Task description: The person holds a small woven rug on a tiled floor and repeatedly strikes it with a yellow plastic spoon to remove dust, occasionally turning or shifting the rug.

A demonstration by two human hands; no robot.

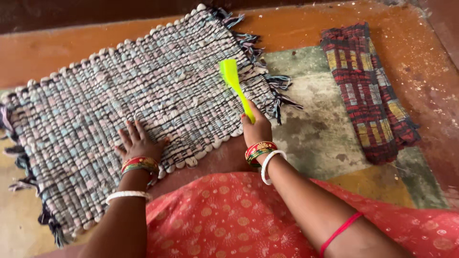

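Rug [143, 100]: woven rag rug, pale blue, pink and white with dark threads; lies flat on the floor [311, 138], set at a slant, right in front of the person; dark fringe at both short ends.
Garment [248, 220]: red cloth with a gold round pattern, nearest the camera, covering the lap at the bottom edge.
Left hand [138, 143]: fingers spread apart, palm pressed flat on the near edge of the rug; grips nothing; red-and-gold bangles and a white bangle on the wrist.
Right hand [257, 129]: fingers closed around the lower end of the brush handle, at the rug's near right corner; red-and-gold bangle and white bangle on the wrist, thin red band higher up the arm.
Brush [234, 83]: bright yellow-green plastic, long handle, wider head; head rests on the rug close to the right fringe, handle slopes down to the right hand.
Floor: worn, painted in orange, green and yellow patches, scuffed.
Folded cloth [368, 91]: red, dark and yellow check, long narrow fold, lies on the floor to the right, well apart from the rug.
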